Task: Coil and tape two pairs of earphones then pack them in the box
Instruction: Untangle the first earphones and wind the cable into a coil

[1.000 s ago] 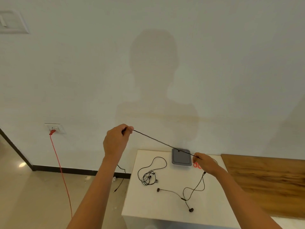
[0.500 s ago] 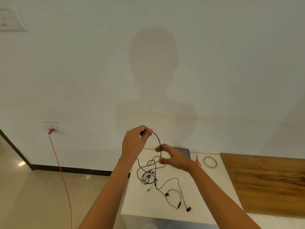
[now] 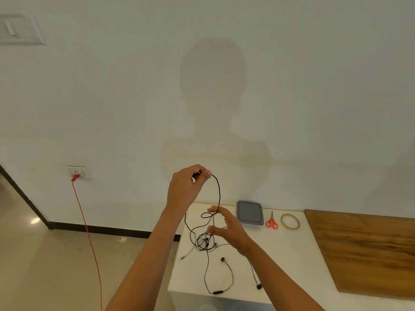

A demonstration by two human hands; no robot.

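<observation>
White table bears grey box, red scissors, tape roll, earphone cords — seemingly two pairs overlapping.

Single head cam, wide-angle, looks fwd & down over table toward wall.

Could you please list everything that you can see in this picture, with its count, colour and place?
held earphones: one pair, black, one end raised, buds trailing on the table
coiled earphones: one pair, black, bundled on the table's left part
box: one, grey, at the table's back edge
scissors: one, red handles, right of the box
tape roll: one, pale, right of the scissors
table: one, white, against the wall
wooden board: one, brown, at the table's right
wall socket: one, white, low left
red cable: one, plugged into the socket
left hand: pinches the held earphones
right hand: fingers spread beside the hanging cable
</observation>
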